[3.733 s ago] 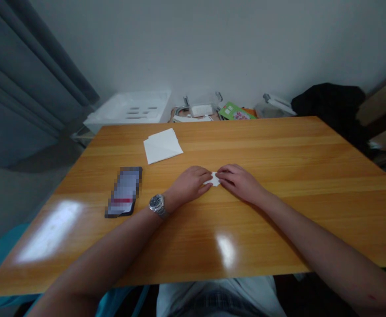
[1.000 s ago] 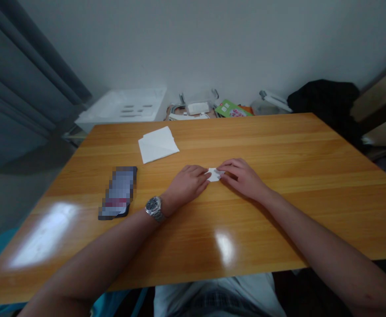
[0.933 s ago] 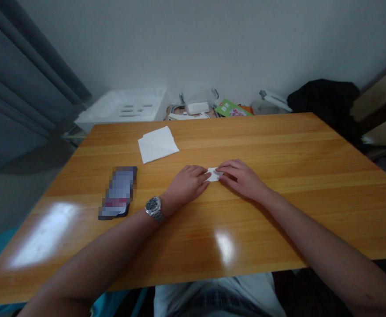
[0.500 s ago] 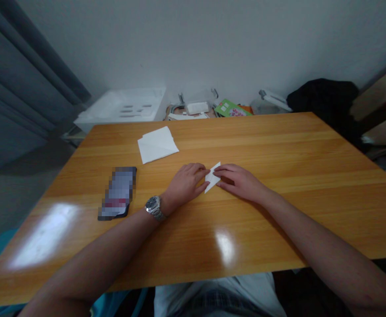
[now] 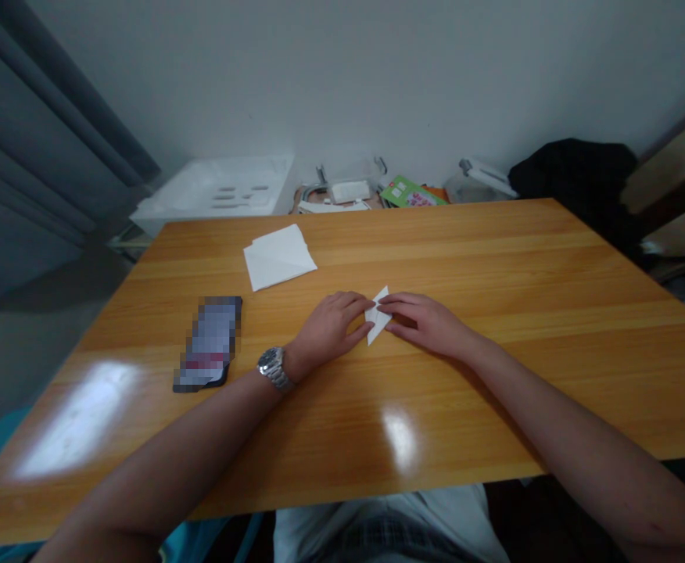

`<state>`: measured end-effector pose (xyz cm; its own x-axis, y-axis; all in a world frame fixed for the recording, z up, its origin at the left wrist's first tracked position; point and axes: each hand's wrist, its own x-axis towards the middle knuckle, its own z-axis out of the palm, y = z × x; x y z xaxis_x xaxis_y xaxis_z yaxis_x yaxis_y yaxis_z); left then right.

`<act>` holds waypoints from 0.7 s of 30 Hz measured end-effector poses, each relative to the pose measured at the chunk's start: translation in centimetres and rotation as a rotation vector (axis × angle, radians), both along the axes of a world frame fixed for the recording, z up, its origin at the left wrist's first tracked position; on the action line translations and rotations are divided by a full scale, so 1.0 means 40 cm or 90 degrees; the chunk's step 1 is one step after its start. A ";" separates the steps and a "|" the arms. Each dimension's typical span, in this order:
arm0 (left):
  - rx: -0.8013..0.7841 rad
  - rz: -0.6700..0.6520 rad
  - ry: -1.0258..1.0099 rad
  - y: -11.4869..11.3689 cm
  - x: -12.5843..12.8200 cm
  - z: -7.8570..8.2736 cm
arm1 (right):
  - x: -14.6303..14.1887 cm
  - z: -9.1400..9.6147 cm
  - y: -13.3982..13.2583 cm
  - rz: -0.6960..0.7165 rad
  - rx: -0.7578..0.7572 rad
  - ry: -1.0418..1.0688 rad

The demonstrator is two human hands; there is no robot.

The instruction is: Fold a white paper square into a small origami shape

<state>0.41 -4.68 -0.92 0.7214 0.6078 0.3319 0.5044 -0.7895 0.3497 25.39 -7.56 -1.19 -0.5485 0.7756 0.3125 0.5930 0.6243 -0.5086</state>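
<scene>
Folded paper (image 5: 378,321) is held on the table (image 5: 524,281) between left hand (image 5: 335,325) and right hand (image 5: 428,320), fingers narrowed onto it from both sides; creases could be skewed if pressure is uneven or a fingertip slips; table edges are kept well apart; leftward room is limited by the phone (image 5: 210,344), rightward less so.

Both hands (image 5: 331,322) (image 5: 429,319) nearly meet, palms down, fingers (image 5: 404,299) bent.

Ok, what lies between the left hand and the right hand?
In the head view, a folded white paper lies between the left hand and right hand, touched by both.
</scene>
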 end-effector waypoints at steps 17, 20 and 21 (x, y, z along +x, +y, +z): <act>-0.003 -0.023 0.024 -0.001 -0.003 0.002 | 0.003 0.004 -0.007 -0.029 -0.094 0.082; -0.005 -0.029 0.022 0.001 -0.004 0.000 | 0.004 -0.001 -0.003 -0.031 -0.093 0.078; -0.005 -0.030 0.020 0.001 -0.004 0.000 | 0.003 -0.002 -0.002 -0.033 -0.091 0.076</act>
<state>0.23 -4.63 -0.94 0.7590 0.5759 0.3037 0.4779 -0.8096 0.3409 25.51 -7.65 -1.29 -0.4726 0.8428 0.2576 0.5526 0.5110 -0.6584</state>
